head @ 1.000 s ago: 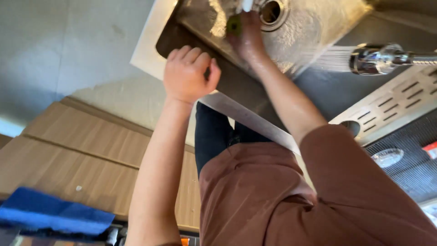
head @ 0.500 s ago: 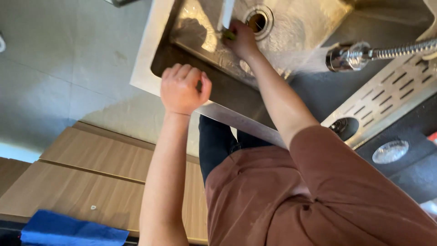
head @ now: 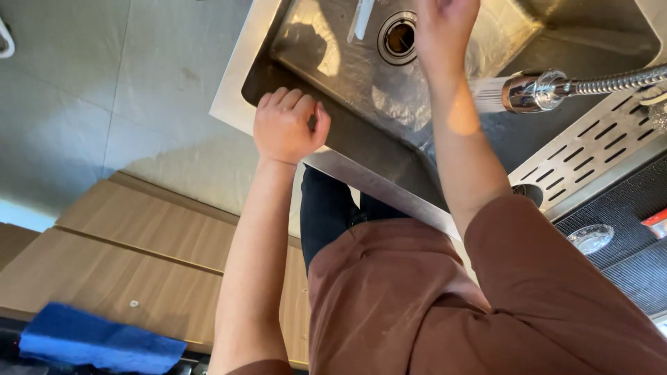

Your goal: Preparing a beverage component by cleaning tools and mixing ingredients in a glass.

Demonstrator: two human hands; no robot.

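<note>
- Your desk is a pale grey stone surface filling the upper left of the view, with wooden cabinet fronts below it.
- The steel sink is set into it; its long axis runs from the upper left towards the lower right of the view, and its front rim crosses diagonally just above your brown apron.
- A slotted drain board lies along the right side of the sink, its slots running in parallel rows.
- A blue cloth lies at the bottom left, well apart from both hands.
- Your left hand rests on the near corner of the sink, fingers curled together over the rim, gripping nothing else.
- Your right hand is inside the basin just beside the drain hole; the top edge of the view cuts off its fingers, so you cannot tell whether they are spread or closed on something.
- The chrome pull-out spray head lies with its long axis roughly level, nozzle pointing left at your right forearm, and its ribbed hose trails off to the right. Water sprays from it.
- A thin pale strip lies in the basin just left of the drain hole, pointing up and down.
</note>
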